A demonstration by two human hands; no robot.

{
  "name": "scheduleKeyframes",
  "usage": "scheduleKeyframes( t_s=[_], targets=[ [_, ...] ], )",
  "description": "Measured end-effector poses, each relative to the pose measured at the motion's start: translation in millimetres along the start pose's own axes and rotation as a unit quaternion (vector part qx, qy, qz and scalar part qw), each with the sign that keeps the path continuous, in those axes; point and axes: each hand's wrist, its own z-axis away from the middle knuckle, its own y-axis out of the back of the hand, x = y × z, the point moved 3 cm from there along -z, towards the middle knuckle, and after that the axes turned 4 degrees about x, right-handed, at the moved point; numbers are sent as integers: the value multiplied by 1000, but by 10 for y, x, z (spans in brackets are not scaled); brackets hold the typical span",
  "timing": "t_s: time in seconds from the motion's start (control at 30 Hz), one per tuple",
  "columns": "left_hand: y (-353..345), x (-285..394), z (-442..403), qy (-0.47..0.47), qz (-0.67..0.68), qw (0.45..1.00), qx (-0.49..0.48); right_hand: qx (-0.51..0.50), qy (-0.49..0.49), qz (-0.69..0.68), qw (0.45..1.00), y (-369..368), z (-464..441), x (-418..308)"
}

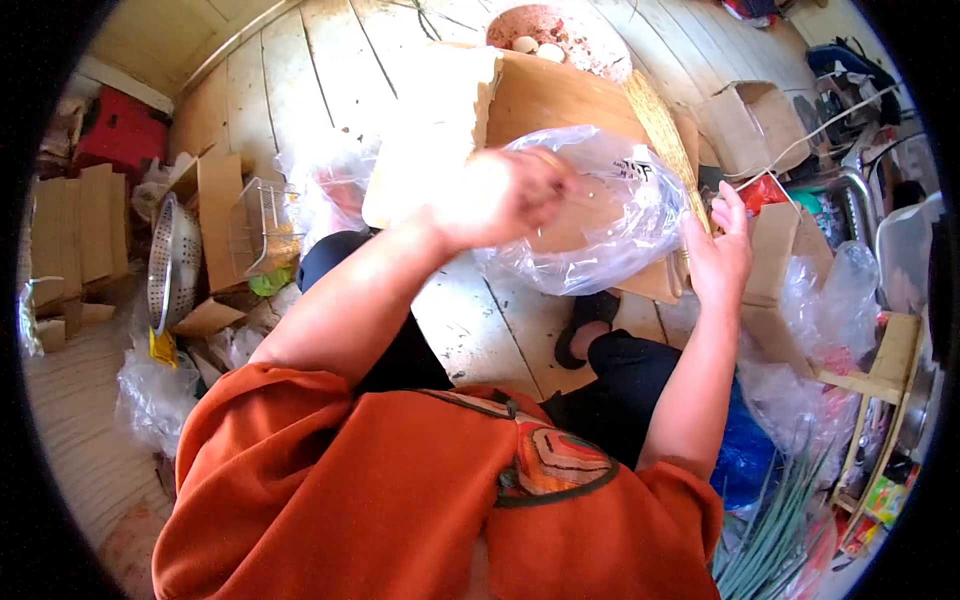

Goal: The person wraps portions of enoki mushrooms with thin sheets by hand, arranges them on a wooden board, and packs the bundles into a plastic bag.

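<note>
One crinkled, clear plastic bag (640,240)

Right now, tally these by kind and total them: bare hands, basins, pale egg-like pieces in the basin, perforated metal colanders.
Bare hands: 2 (left hand, right hand)
Basin: 1
Pale egg-like pieces in it: 2
Perforated metal colander: 1
Total: 6
</note>
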Motion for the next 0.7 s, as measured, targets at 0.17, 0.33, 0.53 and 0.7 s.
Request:
scheduleKeyframes(
  t_s=[0.17,0.33,0.53,0.7],
  targets=[
    [706,-155,490,221,-367,903,-27,-18,-9,-61,998,61,306,-88],
    [551,-395,674,240,-451,853,-107,-38,4,-50,998,30,429,-155],
    [438,-458,655,187,-494,846,-79,-55,6,-35,998,-43,471,-196],
    [466,-682,669,205,-450,869,-33,-77,6,-24,997,-100,460,-230]
  ],
)
